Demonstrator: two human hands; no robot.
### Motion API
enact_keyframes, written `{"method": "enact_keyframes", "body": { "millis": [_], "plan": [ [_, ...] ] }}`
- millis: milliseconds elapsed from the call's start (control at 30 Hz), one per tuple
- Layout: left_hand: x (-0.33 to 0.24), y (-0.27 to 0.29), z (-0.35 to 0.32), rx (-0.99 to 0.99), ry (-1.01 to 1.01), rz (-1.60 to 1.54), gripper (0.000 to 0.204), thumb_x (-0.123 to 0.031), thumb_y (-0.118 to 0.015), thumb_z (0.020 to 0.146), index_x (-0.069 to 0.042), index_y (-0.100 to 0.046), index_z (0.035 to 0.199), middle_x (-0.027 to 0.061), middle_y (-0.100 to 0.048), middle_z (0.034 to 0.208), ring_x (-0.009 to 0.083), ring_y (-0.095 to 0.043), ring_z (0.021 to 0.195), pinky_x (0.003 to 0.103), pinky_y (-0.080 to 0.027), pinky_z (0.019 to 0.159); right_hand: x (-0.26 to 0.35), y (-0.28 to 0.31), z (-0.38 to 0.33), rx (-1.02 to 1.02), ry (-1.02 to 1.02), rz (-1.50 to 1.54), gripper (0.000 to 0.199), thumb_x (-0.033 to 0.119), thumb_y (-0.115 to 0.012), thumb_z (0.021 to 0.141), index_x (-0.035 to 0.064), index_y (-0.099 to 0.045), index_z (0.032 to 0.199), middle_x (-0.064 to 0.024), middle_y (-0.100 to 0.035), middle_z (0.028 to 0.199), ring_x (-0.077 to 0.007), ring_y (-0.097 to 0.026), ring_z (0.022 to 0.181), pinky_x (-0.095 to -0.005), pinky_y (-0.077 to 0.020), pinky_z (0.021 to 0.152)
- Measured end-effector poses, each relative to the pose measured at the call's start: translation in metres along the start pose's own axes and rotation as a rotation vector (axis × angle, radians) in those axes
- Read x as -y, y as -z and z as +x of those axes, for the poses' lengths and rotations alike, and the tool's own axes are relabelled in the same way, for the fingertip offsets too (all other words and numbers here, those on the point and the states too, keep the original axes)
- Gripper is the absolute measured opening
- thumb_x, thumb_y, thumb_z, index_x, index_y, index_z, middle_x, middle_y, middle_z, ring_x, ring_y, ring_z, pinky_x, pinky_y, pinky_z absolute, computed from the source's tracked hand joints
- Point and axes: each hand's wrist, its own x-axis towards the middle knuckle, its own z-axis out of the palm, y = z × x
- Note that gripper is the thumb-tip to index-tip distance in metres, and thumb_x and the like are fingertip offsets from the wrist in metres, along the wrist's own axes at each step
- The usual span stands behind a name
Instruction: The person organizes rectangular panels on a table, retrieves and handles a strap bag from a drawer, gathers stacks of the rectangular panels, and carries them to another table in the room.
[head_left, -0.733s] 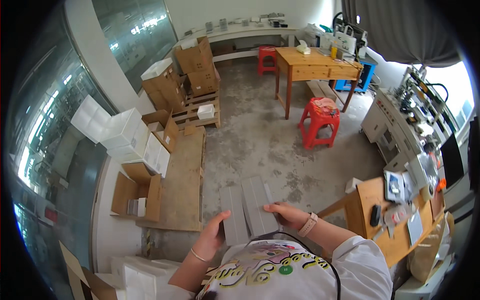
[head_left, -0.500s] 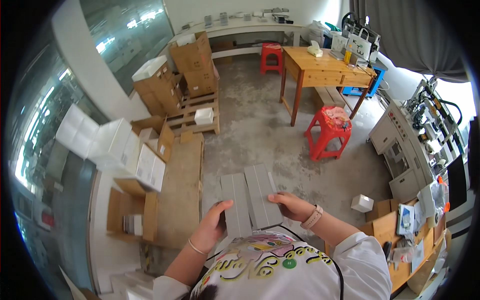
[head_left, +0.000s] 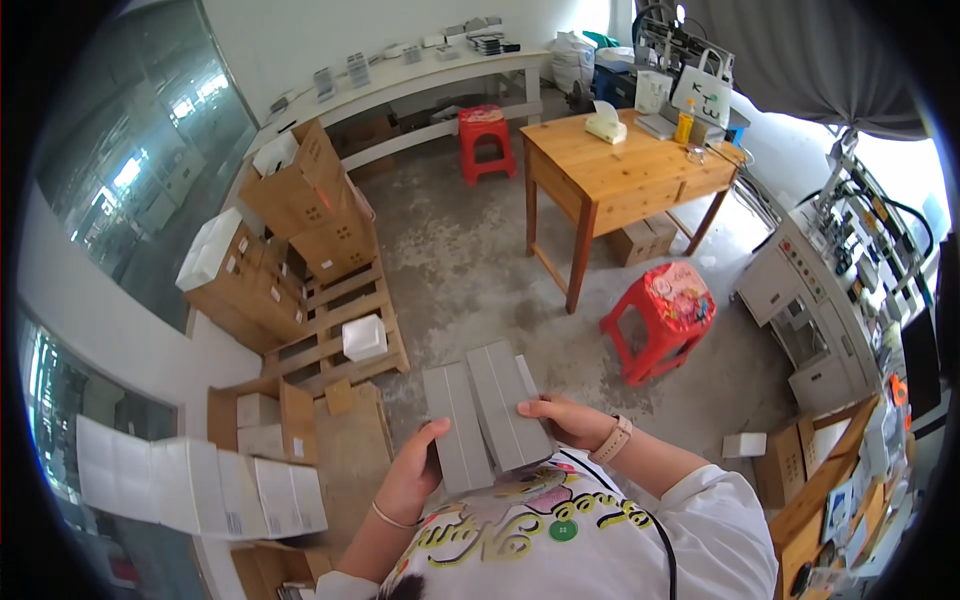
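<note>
Side by side in front of my chest are two long grey boxes, each with a thin pale line running lengthwise. My left hand (head_left: 412,465) is closed on the outer side of the left grey box (head_left: 457,430), its thumb on the top face. The right grey box (head_left: 508,405) is gripped by my right hand (head_left: 577,422), thumb on top and fingers hidden beneath. A narrow pale strip (head_left: 526,374) shows past that box's right edge; what it belongs to is unclear. The boxes nearly touch, with a thin dark gap between them.
Ahead stand a wooden table (head_left: 570,150) and a red stool (head_left: 655,318); another red stool (head_left: 486,142) is farther back. To the left are a wooden pallet (head_left: 392,322) with cartons (head_left: 318,190) and white foam boxes (head_left: 190,485). A machine cabinet (head_left: 790,285) lines the right.
The view has shifted forward: the table and stools appear nearer, and the pallet and cartons sit lower and farther left. Both hands keep their hold on the grey boxes.
</note>
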Motion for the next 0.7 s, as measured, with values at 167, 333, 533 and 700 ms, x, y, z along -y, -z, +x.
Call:
{"method": "enact_keyframes", "body": {
  "millis": [167,333,533,700],
  "plan": [
    [-0.091,-0.002,0.100,-0.033,-0.040,-0.022,0.038,-0.022,-0.056,0.075,0.002,-0.049,0.104,0.0105,-0.055,0.099,0.0208,-0.052,0.091,0.033,-0.041,0.082,0.103,0.022,0.094,0.068,0.019,0.017,0.059,0.031,-0.059,0.076,-0.0073,-0.039,0.115,-0.0135,-0.049,0.112,-0.0192,-0.050,0.100,-0.0303,-0.0387,0.087],
    [-0.196,0.005,0.211,-0.040,-0.014,-0.031,0.039,-0.022,-0.056,0.075,0.002,-0.048,0.105,0.0106,-0.055,0.100,0.0209,-0.053,0.091,0.033,-0.042,0.081,0.212,0.037,0.196,0.058,0.018,0.003,0.056,0.029,-0.058,0.077,-0.0067,-0.038,0.116,-0.0130,-0.047,0.115,-0.0205,-0.047,0.104,-0.0312,-0.0363,0.090],
    [-0.323,-0.005,0.346,0.112,0.017,0.086,0.040,-0.025,-0.055,0.076,0.002,-0.048,0.105,0.0108,-0.055,0.100,0.0196,-0.053,0.091,0.032,-0.043,0.080,0.327,0.073,0.306,0.083,0.119,0.057,0.059,0.029,-0.058,0.077,-0.0077,-0.036,0.117,-0.0149,-0.044,0.118,-0.0213,-0.045,0.107,-0.0331,-0.0346,0.092],
    [-0.405,-0.020,0.463,0.173,0.091,0.184,0.042,-0.026,-0.055,0.076,0.004,-0.047,0.106,0.0107,-0.054,0.102,0.0195,-0.052,0.094,0.031,-0.039,0.084,0.407,0.104,0.375,-0.051,0.220,0.173,0.057,0.027,-0.059,0.076,-0.0061,-0.036,0.118,-0.0139,-0.048,0.113,-0.0207,-0.049,0.102,-0.0327,-0.0395,0.087]
  ]
}}
